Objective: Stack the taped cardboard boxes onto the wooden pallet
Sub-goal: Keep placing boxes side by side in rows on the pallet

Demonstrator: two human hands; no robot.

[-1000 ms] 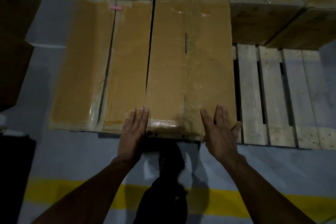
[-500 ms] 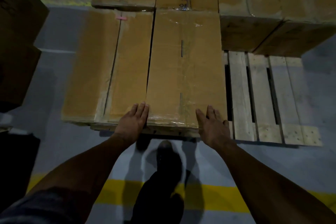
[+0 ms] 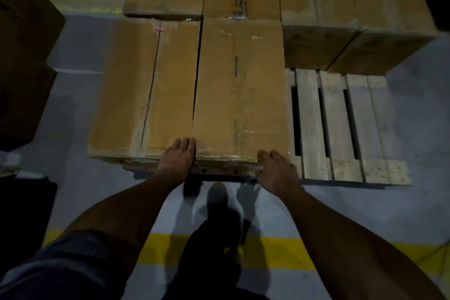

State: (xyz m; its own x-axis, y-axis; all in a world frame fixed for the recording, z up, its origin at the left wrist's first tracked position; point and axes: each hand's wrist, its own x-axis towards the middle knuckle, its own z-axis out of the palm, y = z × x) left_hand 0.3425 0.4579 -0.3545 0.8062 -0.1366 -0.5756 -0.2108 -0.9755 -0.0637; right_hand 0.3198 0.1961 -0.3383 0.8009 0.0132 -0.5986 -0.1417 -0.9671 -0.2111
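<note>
On the pallet (image 3: pixel 341 129): I see bare slats right of my box
Taped box (image 3: pixel 239 95): lies flat at its near edge
Left hand (image 3: pixel 179 157): fingers straight, pressing near-left corner
Right hand (image 3: pixel 277 168): fingers relaxed, touching near-right corner

Wooden pallet (image 3: pixel 341 126) on grey floor (image 3: pixel 414 202); taped cardboard boxes (image 3: pixel 239 90) cover left and far parts, right slats bare. Yellow line (image 3: pixel 275 253) on floor.

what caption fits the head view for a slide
Both hands, left hand and right hand, press the taped box on the wooden pallet.
</note>
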